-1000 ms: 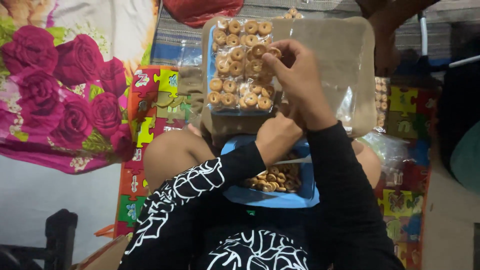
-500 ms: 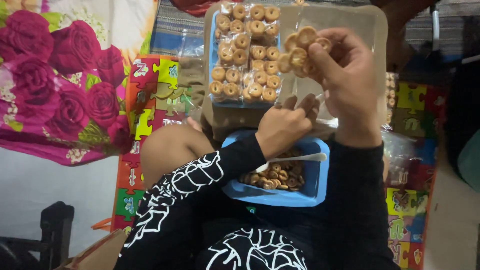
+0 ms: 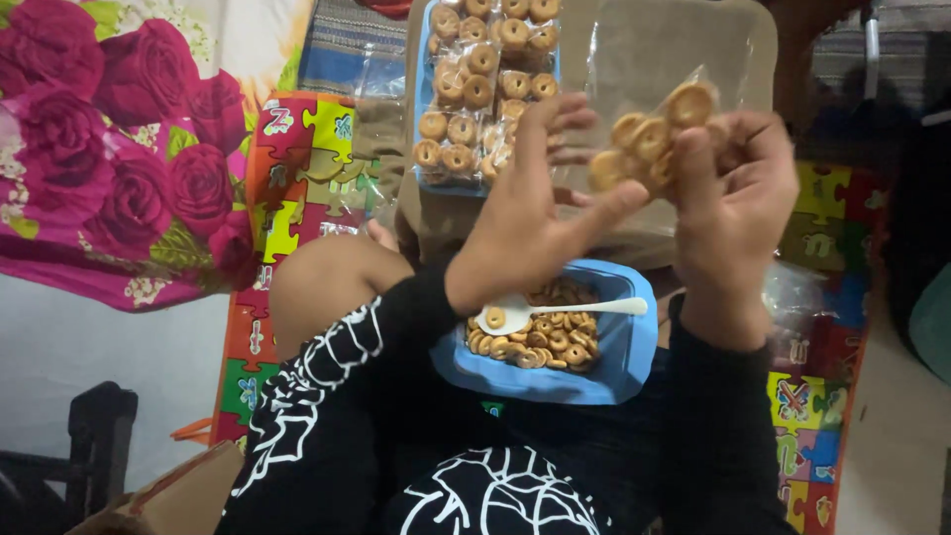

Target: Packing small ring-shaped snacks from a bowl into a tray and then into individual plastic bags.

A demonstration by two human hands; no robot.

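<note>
Both hands hold a cookie packet, slanting up-right.

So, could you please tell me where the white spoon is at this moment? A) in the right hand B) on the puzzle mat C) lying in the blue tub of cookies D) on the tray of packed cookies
C: the spoon lies across the loose cookies in the blue tub, while both hands, left and right, hold a small cookie bag above it.
</note>
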